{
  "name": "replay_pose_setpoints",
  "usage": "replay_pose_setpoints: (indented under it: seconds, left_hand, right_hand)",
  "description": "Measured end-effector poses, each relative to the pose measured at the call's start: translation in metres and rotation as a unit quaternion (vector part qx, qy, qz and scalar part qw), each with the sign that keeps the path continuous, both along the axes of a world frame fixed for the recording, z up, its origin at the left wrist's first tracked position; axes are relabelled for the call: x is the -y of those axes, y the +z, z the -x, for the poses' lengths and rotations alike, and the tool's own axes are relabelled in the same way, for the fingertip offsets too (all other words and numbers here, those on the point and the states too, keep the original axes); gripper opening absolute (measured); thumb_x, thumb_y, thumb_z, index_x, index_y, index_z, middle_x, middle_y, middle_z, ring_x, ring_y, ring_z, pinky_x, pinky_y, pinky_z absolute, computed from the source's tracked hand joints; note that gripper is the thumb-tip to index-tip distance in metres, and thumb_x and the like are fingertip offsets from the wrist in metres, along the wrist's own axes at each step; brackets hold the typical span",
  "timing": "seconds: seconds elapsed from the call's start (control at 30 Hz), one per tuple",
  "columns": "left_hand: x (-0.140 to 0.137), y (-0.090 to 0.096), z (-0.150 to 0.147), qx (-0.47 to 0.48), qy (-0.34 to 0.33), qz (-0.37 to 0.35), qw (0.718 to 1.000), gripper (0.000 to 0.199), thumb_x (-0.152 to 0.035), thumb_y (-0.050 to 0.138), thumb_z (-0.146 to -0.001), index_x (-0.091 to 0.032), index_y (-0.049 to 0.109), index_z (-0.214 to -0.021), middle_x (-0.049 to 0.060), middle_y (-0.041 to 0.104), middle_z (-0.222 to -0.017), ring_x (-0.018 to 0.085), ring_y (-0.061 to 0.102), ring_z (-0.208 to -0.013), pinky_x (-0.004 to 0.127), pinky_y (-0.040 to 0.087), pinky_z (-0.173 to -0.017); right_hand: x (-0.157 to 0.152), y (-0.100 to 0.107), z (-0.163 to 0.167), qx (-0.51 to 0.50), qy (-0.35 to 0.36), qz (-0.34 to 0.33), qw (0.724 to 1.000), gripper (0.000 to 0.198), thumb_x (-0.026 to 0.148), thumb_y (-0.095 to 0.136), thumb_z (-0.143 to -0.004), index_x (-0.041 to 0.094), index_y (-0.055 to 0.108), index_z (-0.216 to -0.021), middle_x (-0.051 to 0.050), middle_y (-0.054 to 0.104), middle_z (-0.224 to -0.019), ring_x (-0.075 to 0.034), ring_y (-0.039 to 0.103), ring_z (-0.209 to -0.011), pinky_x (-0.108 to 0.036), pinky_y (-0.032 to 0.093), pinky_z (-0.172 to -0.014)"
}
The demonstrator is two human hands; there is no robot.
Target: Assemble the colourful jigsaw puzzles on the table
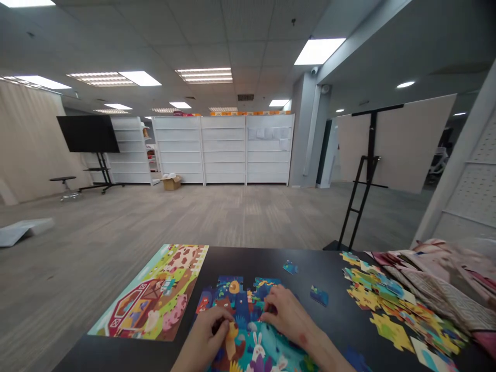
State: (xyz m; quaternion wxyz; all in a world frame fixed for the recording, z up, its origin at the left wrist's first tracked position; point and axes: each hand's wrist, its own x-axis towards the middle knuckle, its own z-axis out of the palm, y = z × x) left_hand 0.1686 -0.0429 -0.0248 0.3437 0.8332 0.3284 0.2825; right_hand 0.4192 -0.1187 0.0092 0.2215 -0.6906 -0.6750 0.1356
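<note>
A partly joined jigsaw puzzle (242, 310) with blue night colours, a bear and a white rabbit lies at the table's near middle. My left hand (209, 333) is closed at its left side, thumb and forefinger bent together on the puzzle beside a brown animal. Over the right side, my right hand (287, 312) rests with curled fingers, its fingertips on the puzzle. Which single piece each hand touches is hidden by the fingers. Two loose blue pieces, a far puzzle piece (290, 267) and a nearer puzzle piece (319, 295), lie beyond my right hand.
A farm picture sheet (155, 294) lies left on the black table (310, 261). Many yellow and green puzzle pieces (391, 299) are heaped at right, beside a patterned cloth (445, 284). A board stand (360, 201) stands behind; dark blue pieces (356, 358) lie near the front edge.
</note>
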Motion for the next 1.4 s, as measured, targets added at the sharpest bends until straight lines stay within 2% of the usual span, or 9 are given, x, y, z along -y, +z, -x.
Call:
replay_pose_setpoints:
  seconds: [0.2, 0.3, 0.43, 0.53, 0.77, 1.0, 1.1, 1.27, 1.4]
  left_hand:
    - [-0.004, -0.007, -0.001, 0.004, -0.013, -0.01, 1.0, 0.026, -0.03, 0.046, -0.094, -0.019, 0.069, -0.09, 0.004, 0.069, -0.082, 0.019, 0.062, -0.073, 0.025, 0.041, -0.066]
    - [-0.004, -0.007, 0.0, 0.004, -0.016, -0.014, 1.0, 0.025, -0.03, 0.046, -0.095, -0.019, 0.069, -0.091, 0.004, 0.07, -0.085, 0.02, 0.063, -0.076, 0.025, 0.042, -0.069]
    - [-0.004, -0.005, -0.001, 0.004, -0.015, -0.013, 1.0, 0.026, -0.029, 0.046, -0.094, -0.019, 0.069, -0.091, 0.004, 0.07, -0.083, 0.019, 0.063, -0.075, 0.025, 0.042, -0.068]
    - [-0.004, -0.005, -0.002, 0.004, -0.022, -0.013, 1.0, 0.026, -0.028, 0.045, -0.093, -0.019, 0.069, -0.09, 0.004, 0.071, -0.084, 0.019, 0.064, -0.076, 0.025, 0.043, -0.068]
    - [-0.004, -0.005, -0.002, 0.009, -0.006, -0.037, 0.999, 0.024, -0.026, 0.048, -0.09, -0.02, 0.071, -0.089, 0.004, 0.072, -0.082, 0.018, 0.064, -0.074, 0.023, 0.043, -0.067]
    - [-0.012, -0.017, -0.002, 0.016, -0.008, -0.059, 0.998, 0.023, -0.026, 0.051, -0.088, -0.021, 0.072, -0.086, 0.004, 0.073, -0.08, 0.018, 0.066, -0.072, 0.022, 0.047, -0.067]
    - [-0.011, -0.016, -0.002, 0.024, -0.011, -0.066, 0.997, 0.021, -0.024, 0.051, -0.089, -0.021, 0.072, -0.088, 0.003, 0.074, -0.083, 0.018, 0.067, -0.075, 0.022, 0.048, -0.069]
    - [-0.01, -0.013, -0.001, 0.02, -0.016, -0.069, 0.997, 0.02, -0.025, 0.052, -0.091, -0.022, 0.071, -0.089, 0.002, 0.073, -0.081, 0.016, 0.066, -0.071, 0.02, 0.047, -0.065]
    - [-0.012, -0.017, 0.001, 0.025, -0.02, -0.068, 0.997, 0.02, -0.028, 0.052, -0.093, -0.023, 0.071, -0.091, 0.002, 0.073, -0.082, 0.017, 0.066, -0.071, 0.021, 0.048, -0.067]
  right_hand:
    - [0.033, -0.012, -0.005, 0.036, 0.009, -0.035, 0.999, 0.025, 0.025, 0.052, -0.092, 0.027, 0.073, -0.104, -0.006, 0.067, -0.114, -0.025, 0.058, -0.111, -0.035, 0.041, -0.098]
    - [0.038, -0.017, -0.056, 0.057, -0.125, -0.031, 0.99, 0.037, 0.02, 0.04, -0.094, 0.023, 0.068, -0.118, -0.009, 0.067, -0.117, -0.022, 0.061, -0.112, -0.029, 0.043, -0.098]
    - [0.037, -0.016, -0.132, 0.081, -0.212, 0.005, 0.974, 0.026, 0.03, 0.064, -0.076, 0.014, 0.073, -0.095, -0.018, 0.068, -0.102, -0.036, 0.063, -0.101, -0.043, 0.044, -0.091]
    - [0.035, -0.018, -0.157, 0.07, -0.224, 0.02, 0.972, 0.019, 0.032, 0.073, -0.065, 0.018, 0.068, -0.077, -0.014, 0.068, -0.088, -0.034, 0.064, -0.086, -0.04, 0.045, -0.077]
    - [-0.001, -0.025, -0.149, -0.028, -0.144, -0.022, 0.989, 0.022, 0.023, 0.056, -0.075, 0.025, 0.062, -0.096, 0.001, 0.067, -0.078, -0.021, 0.063, -0.076, -0.03, 0.045, -0.072]
    - [-0.041, -0.021, -0.131, -0.119, -0.021, -0.052, 0.991, 0.045, 0.027, 0.051, -0.081, 0.021, 0.063, -0.124, -0.003, 0.073, -0.092, -0.021, 0.066, -0.087, -0.032, 0.051, -0.08]
    - [-0.04, -0.025, -0.127, -0.128, 0.002, -0.036, 0.991, 0.038, 0.027, 0.054, -0.08, 0.019, 0.069, -0.114, -0.003, 0.074, -0.085, -0.021, 0.067, -0.08, -0.031, 0.053, -0.074]
    - [-0.036, -0.03, -0.122, -0.097, 0.015, -0.04, 0.994, 0.033, 0.027, 0.054, -0.084, 0.023, 0.074, -0.109, -0.008, 0.074, -0.111, -0.025, 0.067, -0.103, -0.038, 0.048, -0.096]
    - [-0.037, -0.028, -0.117, -0.067, 0.021, -0.052, 0.996, 0.029, 0.025, 0.053, -0.086, 0.023, 0.077, -0.103, -0.008, 0.073, -0.109, -0.025, 0.064, -0.105, -0.038, 0.045, -0.099]
